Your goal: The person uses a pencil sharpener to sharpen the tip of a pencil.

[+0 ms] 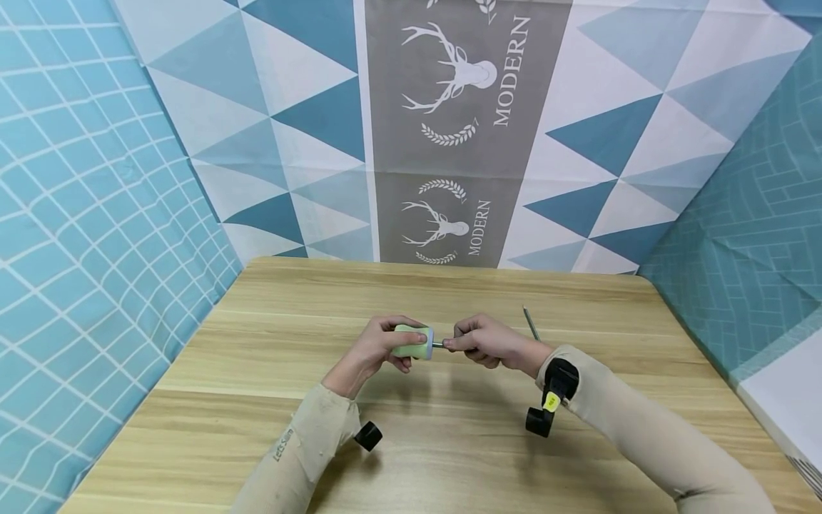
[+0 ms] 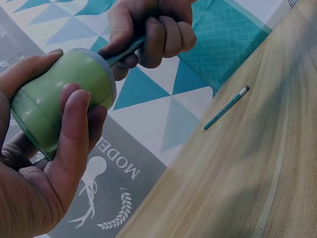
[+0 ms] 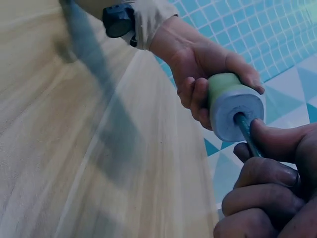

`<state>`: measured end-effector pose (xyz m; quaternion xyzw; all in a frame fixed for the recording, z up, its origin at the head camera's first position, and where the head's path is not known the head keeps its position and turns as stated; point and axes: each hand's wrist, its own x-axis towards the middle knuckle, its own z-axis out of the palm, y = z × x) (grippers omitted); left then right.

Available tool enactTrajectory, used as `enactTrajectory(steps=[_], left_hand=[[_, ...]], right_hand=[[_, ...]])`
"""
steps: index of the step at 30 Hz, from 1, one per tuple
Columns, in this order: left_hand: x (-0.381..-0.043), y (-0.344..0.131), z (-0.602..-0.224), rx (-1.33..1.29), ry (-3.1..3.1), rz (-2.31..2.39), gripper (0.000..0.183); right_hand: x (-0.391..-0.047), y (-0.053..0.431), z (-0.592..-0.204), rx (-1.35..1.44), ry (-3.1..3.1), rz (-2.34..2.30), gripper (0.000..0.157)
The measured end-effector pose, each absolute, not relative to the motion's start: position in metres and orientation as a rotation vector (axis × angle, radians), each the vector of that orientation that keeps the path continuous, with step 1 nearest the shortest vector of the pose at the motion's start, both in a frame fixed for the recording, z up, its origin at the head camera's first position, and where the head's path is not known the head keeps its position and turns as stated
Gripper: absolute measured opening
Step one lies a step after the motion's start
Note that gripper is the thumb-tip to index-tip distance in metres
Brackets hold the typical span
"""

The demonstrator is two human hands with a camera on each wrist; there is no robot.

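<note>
A light green pencil sharpener (image 1: 409, 349) with a pale grey-blue end is held off the table in my left hand (image 1: 377, 344), the fingers and thumb curled round its body. My right hand (image 1: 488, 340) pinches a dark green pencil (image 3: 247, 133) between thumb and fingers. One end of that pencil sits in the hole at the middle of the sharpener's pale face, so its tip is hidden. Most of the pencil's other end is covered by the right fingers. In the left wrist view the sharpener (image 2: 62, 96) is tilted, its pale end toward the right hand.
A second green pencil (image 2: 226, 109) lies on the wooden table (image 1: 257, 428), beyond the right wrist. Patterned cloth walls (image 1: 308, 143) stand behind the table and along both sides. A white surface (image 1: 790, 400) is at the far right edge.
</note>
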<state>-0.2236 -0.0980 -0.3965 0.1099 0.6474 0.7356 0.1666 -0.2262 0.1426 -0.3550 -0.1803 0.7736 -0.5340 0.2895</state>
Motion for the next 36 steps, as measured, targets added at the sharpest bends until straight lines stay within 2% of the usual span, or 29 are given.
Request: enactTrajectory(steps=[10,20,23,30,36], left_hand=[[-0.223,-0.098,-0.396,0.322,1.845,2.087,0.031],[-0.223,-0.099,-0.396,0.312,1.847,2.085,0.034],[-0.223,-0.099,-0.396,0.304,1.842,2.093,0.033],[-0.222,-0.100,-0.393,0.307,1.840,2.100,0.035],[-0.221,-0.100,-0.390,0.324,1.834,2.101,0.032]], right_hand=[[-0.230,0.150,-0.354,-0.593,2.044,-1.338,0.026],[-0.214,0.167,-0.347,-0.977,2.562,-1.052,0.027],[-0.208,0.169,-0.355,-1.275,2.830,-0.922,0.029],[-0.214,0.162,-0.381,-2.235,3.217,-0.389,0.030],[-0.220,0.155,-0.388,-2.569,3.255,-0.113,0.024]])
